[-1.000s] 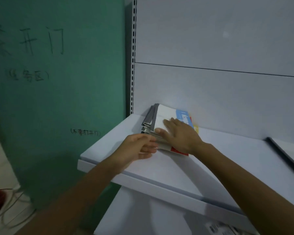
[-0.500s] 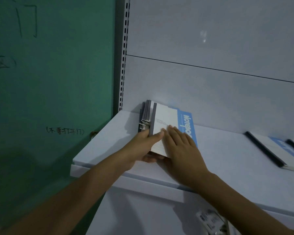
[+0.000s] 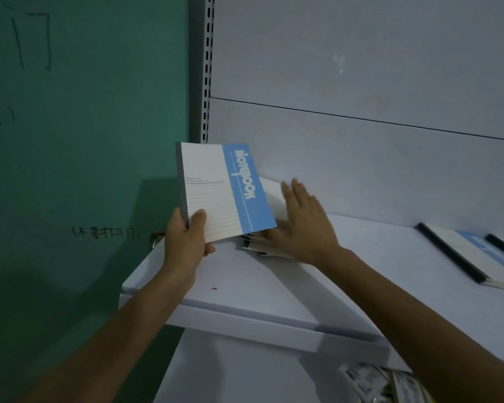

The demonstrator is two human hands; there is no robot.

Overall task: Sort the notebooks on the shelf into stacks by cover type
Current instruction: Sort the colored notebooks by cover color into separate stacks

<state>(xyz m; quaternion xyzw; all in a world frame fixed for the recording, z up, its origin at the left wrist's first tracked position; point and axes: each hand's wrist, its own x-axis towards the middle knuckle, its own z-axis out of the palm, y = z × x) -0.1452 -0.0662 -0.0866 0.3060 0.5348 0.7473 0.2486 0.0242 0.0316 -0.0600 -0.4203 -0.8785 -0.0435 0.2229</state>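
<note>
From the head view, a pale grey metal shelf (image 3: 274, 286) juts from a white back panel (image 3: 361, 68), beside a slotted grey upright (image 3: 207, 68). To the left stands a green wall (image 3: 85, 141) with dark handwritten characters on it.

The left hand (image 3: 184, 242) pinches a white and blue ruled notebook with a grey spine (image 3: 216, 193) at its lower left corner, thumb on the front cover and fingers curled behind. The notebook is lifted off the shelf and stands nearly upright over the shelf's left end.

Just beside it, the right hand (image 3: 303, 225) lies flat with straight fingers on a low stack of white-covered notebooks (image 3: 253, 245) on the shelf, against the back panel.

Well apart, at the right edge, dark-spined notebooks with blue bands (image 3: 477, 254) lie flat on the shelf. Below the shelf are some printed packets (image 3: 376, 385), too blurred to read.
</note>
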